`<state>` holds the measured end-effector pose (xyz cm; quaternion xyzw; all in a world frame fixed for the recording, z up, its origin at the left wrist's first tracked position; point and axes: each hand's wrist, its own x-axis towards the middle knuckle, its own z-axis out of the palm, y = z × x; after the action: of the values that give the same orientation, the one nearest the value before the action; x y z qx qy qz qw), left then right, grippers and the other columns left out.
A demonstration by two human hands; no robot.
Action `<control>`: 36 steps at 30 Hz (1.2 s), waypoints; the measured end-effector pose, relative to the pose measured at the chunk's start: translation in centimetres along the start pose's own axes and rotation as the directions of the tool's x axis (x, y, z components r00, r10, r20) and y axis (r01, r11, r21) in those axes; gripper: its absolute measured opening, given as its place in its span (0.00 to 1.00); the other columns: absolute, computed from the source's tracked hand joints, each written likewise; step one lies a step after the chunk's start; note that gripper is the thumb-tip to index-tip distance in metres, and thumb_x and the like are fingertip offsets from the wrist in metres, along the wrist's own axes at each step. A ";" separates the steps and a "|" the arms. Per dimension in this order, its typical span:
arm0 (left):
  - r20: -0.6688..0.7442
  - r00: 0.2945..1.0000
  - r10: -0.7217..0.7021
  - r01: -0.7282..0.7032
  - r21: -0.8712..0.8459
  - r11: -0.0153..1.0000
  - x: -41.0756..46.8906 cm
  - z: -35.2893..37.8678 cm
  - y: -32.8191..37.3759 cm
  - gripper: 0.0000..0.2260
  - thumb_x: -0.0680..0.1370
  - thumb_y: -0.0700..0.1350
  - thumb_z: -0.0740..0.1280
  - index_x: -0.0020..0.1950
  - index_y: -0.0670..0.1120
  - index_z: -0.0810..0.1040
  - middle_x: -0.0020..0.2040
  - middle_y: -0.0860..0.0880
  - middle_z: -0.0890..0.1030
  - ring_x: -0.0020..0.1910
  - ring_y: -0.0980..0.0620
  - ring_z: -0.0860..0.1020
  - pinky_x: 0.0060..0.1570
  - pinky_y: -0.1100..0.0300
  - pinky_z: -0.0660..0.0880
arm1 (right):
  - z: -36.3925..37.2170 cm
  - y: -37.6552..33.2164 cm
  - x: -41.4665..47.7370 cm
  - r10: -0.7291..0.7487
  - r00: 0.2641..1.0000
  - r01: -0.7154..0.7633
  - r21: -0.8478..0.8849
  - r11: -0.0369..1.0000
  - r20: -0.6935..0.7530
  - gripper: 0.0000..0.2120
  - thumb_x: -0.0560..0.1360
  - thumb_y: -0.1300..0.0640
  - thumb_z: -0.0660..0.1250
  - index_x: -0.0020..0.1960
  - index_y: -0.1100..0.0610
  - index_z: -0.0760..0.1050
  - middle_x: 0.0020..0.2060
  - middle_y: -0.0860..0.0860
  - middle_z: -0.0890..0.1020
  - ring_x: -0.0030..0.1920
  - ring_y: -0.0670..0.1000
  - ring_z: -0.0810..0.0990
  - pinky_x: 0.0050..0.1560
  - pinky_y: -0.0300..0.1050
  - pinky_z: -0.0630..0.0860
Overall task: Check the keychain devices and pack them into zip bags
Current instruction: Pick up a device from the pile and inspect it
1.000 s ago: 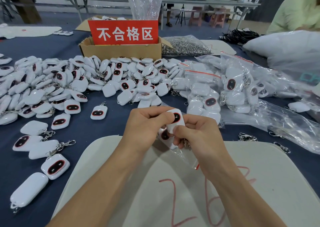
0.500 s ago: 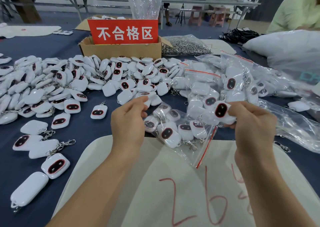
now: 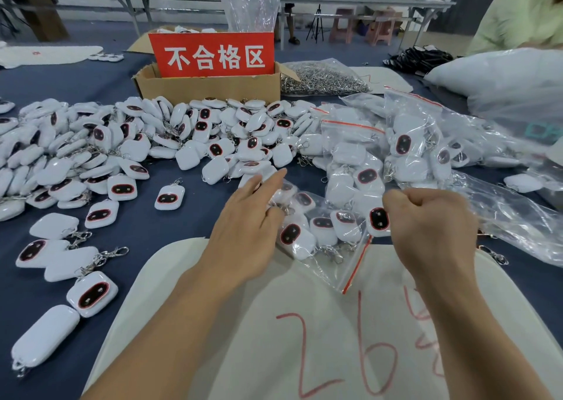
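A clear zip bag [image 3: 327,273] with a red seal strip lies in front of me, half on the white board, with several white keychain devices [image 3: 294,236] inside. My right hand [image 3: 432,229] is curled round one more keychain device [image 3: 378,221], black face towards me, right at the bag's open mouth. My left hand [image 3: 243,229] stretches forward with straight fingers over the bag's far left end, its fingertips reaching the edge of the loose pile [image 3: 195,137]. Whether the thumb pinches the bag is hidden.
Loose devices [image 3: 91,294] with metal clasps lie at my left. A cardboard box [image 3: 210,87] with a red sign stands behind the pile. Filled zip bags [image 3: 405,146] are heaped at the right, a bag of metal clasps [image 3: 323,78] behind them. A person in green [image 3: 518,15] sits far right.
My hands have parted. The right hand carried the device to the right, then down to the bag's mouth. The left hand straightened its fingers and reached towards the pile.
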<state>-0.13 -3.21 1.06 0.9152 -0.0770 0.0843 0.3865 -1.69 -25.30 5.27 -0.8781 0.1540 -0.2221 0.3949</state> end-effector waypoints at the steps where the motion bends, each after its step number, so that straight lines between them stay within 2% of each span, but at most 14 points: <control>1: 0.021 0.999 0.041 -0.041 -0.022 0.999 -0.2 0.0 0.3 0.27 0.81 0.52 0.53 0.81 0.65 0.60 0.78 0.64 0.65 0.79 0.68 0.51 0.75 0.67 0.50 | 0.1 0.0 0.0 0.003 1.000 -0.003 0.006 1.000 0.000 0.16 0.72 0.55 0.64 0.26 0.51 0.67 0.20 0.51 0.58 0.25 0.50 0.61 0.29 0.47 0.60; 3: 0.085 0.985 0.152 -0.154 0.014 0.988 -0.4 0.3 0.8 0.25 0.84 0.50 0.53 0.82 0.62 0.59 0.75 0.65 0.69 0.76 0.73 0.51 0.71 0.75 0.43 | 0.2 0.0 -0.1 0.005 1.000 -0.005 0.014 1.000 0.008 0.16 0.71 0.55 0.64 0.26 0.52 0.66 0.20 0.50 0.58 0.25 0.49 0.60 0.28 0.47 0.59; 5: 0.095 0.976 0.197 -0.201 0.040 0.979 -0.4 0.5 0.9 0.23 0.86 0.45 0.54 0.82 0.58 0.61 0.72 0.64 0.74 0.73 0.75 0.55 0.74 0.72 0.44 | 0.3 0.0 -0.2 0.009 1.000 -0.009 0.008 1.000 0.016 0.15 0.71 0.55 0.64 0.26 0.52 0.66 0.20 0.50 0.57 0.25 0.49 0.60 0.28 0.47 0.59; 9: -0.251 0.961 0.120 -0.122 0.006 0.993 -0.3 -0.3 1.1 0.22 0.81 0.42 0.57 0.74 0.55 0.74 0.56 0.62 0.83 0.61 0.79 0.65 0.75 0.61 0.58 | 0.0 -0.1 -0.2 0.046 0.999 -0.046 -0.050 0.998 0.005 0.16 0.70 0.54 0.64 0.25 0.51 0.67 0.18 0.51 0.59 0.25 0.50 0.58 0.29 0.48 0.61; 13: -0.244 0.970 -0.022 0.065 0.172 0.983 0.0 -0.7 0.8 0.22 0.78 0.35 0.58 0.67 0.51 0.80 0.44 0.58 0.86 0.51 0.66 0.76 0.80 0.59 0.52 | -0.2 -0.4 -0.2 0.084 0.996 -0.083 -0.091 0.992 0.009 0.16 0.70 0.52 0.63 0.24 0.49 0.69 0.17 0.51 0.62 0.26 0.53 0.61 0.30 0.48 0.63; 16: -0.270 0.963 0.003 0.030 0.120 0.992 -0.2 -0.4 1.2 0.25 0.75 0.30 0.58 0.62 0.50 0.84 0.42 0.58 0.86 0.51 0.77 0.70 0.79 0.61 0.53 | -0.2 -0.6 -0.3 0.125 0.991 -0.118 -0.137 0.983 0.041 0.15 0.70 0.51 0.63 0.24 0.46 0.73 0.16 0.51 0.65 0.28 0.56 0.68 0.32 0.48 0.67; 18: -0.270 0.961 0.058 -0.041 0.068 0.997 -0.3 -0.1 1.1 0.28 0.73 0.27 0.57 0.60 0.52 0.85 0.41 0.60 0.86 0.57 0.87 0.60 0.75 0.71 0.50 | -0.1 -0.8 -0.3 0.147 0.988 -0.137 -0.149 0.979 0.054 0.15 0.70 0.49 0.64 0.24 0.44 0.75 0.18 0.49 0.67 0.31 0.58 0.72 0.35 0.50 0.70; 20: -0.217 0.975 0.047 -0.029 0.082 0.996 -0.2 0.0 0.9 0.30 0.73 0.26 0.58 0.61 0.55 0.84 0.41 0.61 0.85 0.60 0.86 0.58 0.68 0.81 0.44 | -0.1 -0.9 -0.4 0.146 0.987 -0.134 -0.152 0.979 0.070 0.16 0.70 0.49 0.64 0.24 0.43 0.75 0.19 0.50 0.68 0.32 0.59 0.73 0.36 0.50 0.70; 24: -0.163 0.987 -0.001 0.015 0.085 0.996 -0.1 0.3 0.7 0.29 0.72 0.25 0.58 0.59 0.52 0.85 0.37 0.63 0.82 0.53 0.89 0.59 0.68 0.79 0.44 | -0.2 -0.8 -0.4 0.147 0.986 -0.135 -0.147 0.980 0.078 0.17 0.69 0.49 0.63 0.22 0.43 0.74 0.16 0.48 0.66 0.30 0.58 0.71 0.34 0.49 0.68; 27: -0.175 0.984 -0.022 0.040 0.103 0.994 0.1 0.0 0.6 0.30 0.72 0.27 0.56 0.58 0.55 0.85 0.38 0.64 0.83 0.60 0.72 0.67 0.59 0.86 0.45 | -0.2 -0.6 -0.3 0.154 0.985 -0.140 -0.158 0.977 0.081 0.18 0.71 0.50 0.65 0.22 0.47 0.73 0.15 0.48 0.65 0.29 0.57 0.69 0.32 0.48 0.67; 29: -0.205 0.979 0.001 0.018 0.089 0.996 0.0 -0.1 1.0 0.30 0.72 0.27 0.56 0.57 0.55 0.85 0.39 0.63 0.84 0.61 0.70 0.69 0.61 0.86 0.46 | -0.2 -0.5 -0.3 0.151 0.985 -0.136 -0.160 0.978 0.081 0.18 0.71 0.50 0.65 0.23 0.47 0.73 0.18 0.48 0.66 0.29 0.58 0.69 0.33 0.49 0.68; 32: -0.252 0.958 0.137 -0.135 0.025 0.991 -0.7 -0.1 1.8 0.29 0.67 0.30 0.54 0.53 0.52 0.86 0.36 0.59 0.84 0.52 0.81 0.69 0.75 0.73 0.50 | -0.2 -0.5 -0.3 0.136 0.987 -0.122 -0.160 0.980 0.085 0.17 0.72 0.50 0.65 0.24 0.47 0.73 0.20 0.51 0.68 0.30 0.58 0.70 0.34 0.49 0.68; 34: -0.198 0.956 0.217 -0.216 0.026 0.976 -0.8 -0.1 2.0 0.26 0.66 0.33 0.54 0.49 0.50 0.87 0.31 0.58 0.81 0.45 0.68 0.77 0.79 0.62 0.54 | -0.2 -0.4 -0.2 0.140 0.987 -0.125 -0.160 0.979 0.084 0.18 0.72 0.50 0.65 0.23 0.46 0.73 0.20 0.50 0.68 0.30 0.58 0.70 0.33 0.49 0.68; 36: -0.135 0.964 0.229 -0.221 0.074 0.973 -0.7 -0.1 2.0 0.24 0.66 0.34 0.54 0.46 0.48 0.87 0.28 0.56 0.78 0.39 0.56 0.77 0.80 0.56 0.56 | -0.1 -0.4 -0.2 0.145 0.986 -0.130 -0.160 0.978 0.086 0.19 0.72 0.51 0.65 0.22 0.46 0.73 0.18 0.48 0.67 0.29 0.57 0.70 0.33 0.48 0.67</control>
<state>-1.23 -4.46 2.38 0.9031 -0.1500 0.1951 0.3519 -1.92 -24.99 5.61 -0.9029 0.2119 -0.1387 0.3474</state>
